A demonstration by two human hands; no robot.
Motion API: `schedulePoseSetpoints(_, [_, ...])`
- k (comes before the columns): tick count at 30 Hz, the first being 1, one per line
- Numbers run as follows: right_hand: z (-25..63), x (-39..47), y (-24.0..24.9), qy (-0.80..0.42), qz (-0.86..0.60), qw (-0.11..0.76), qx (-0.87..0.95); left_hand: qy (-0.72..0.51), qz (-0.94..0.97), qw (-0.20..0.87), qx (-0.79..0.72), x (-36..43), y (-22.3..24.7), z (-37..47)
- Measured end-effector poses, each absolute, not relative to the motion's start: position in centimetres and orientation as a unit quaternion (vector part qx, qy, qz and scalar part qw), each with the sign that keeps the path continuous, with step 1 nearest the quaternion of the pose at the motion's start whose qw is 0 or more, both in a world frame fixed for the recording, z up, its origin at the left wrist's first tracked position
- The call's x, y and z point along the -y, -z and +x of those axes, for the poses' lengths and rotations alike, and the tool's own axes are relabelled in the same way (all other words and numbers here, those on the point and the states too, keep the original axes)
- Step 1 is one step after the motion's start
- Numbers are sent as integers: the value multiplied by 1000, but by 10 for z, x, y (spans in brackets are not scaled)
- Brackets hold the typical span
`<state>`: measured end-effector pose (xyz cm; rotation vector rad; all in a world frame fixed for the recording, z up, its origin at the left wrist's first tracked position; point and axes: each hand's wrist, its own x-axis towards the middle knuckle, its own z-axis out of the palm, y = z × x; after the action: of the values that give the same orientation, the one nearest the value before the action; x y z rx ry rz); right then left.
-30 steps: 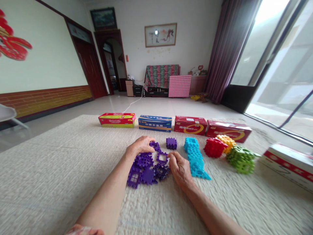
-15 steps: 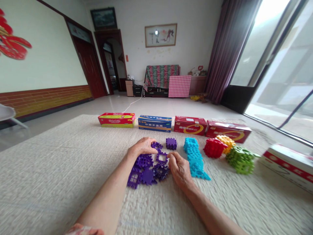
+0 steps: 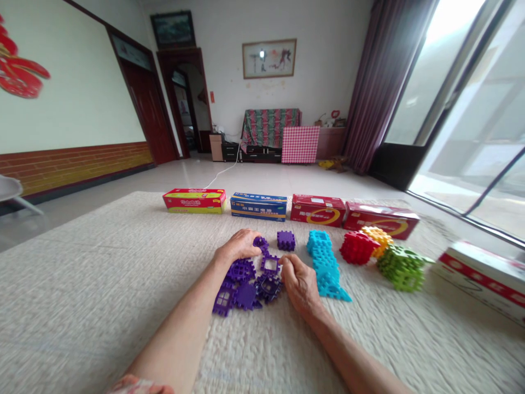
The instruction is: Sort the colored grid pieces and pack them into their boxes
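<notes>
My left hand [image 3: 241, 244] is closed on a purple interlocking block piece [image 3: 261, 244] at the far end of the purple pile. Its fingers partly cover that piece. My right hand [image 3: 297, 279] pinches the right edge of a square purple frame piece [image 3: 271, 264] between thumb and bent forefinger. The two pieces meet or nearly meet between my hands; whether they are joined I cannot tell. Nearer to me lie several loose purple pieces, among them a window piece [image 3: 223, 300] and a solid plate [image 3: 246, 295]. A small purple block stack [image 3: 286, 241] sits just beyond.
A turquoise row of joined pieces [image 3: 324, 265] lies right of my right hand. Farther right stand red [image 3: 357, 247], yellow [image 3: 378, 239] and green [image 3: 402, 267] block builds. A red-green box [image 3: 194, 201], a blue box [image 3: 259, 207] and two dark-red boxes line the back; a white-red box [image 3: 484, 282] is at right.
The piece in my left hand has tilted or shifted slightly. My right hand keeps its hold on the square frame. The whole view has drifted a little.
</notes>
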<state>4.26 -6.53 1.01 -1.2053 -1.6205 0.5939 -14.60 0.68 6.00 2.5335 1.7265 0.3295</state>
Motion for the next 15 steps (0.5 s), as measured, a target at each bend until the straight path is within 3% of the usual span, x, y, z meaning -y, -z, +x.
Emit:
schedulePoseSetpoints(6, [42, 65, -8, -250, -492, 503, 665, -175, 814, 35, -553, -10, -81, -136])
schedulePoseSetpoints(15, [41, 66, -11, -238, -492, 512, 662, -130, 877, 73, -456, -36, -89, -87])
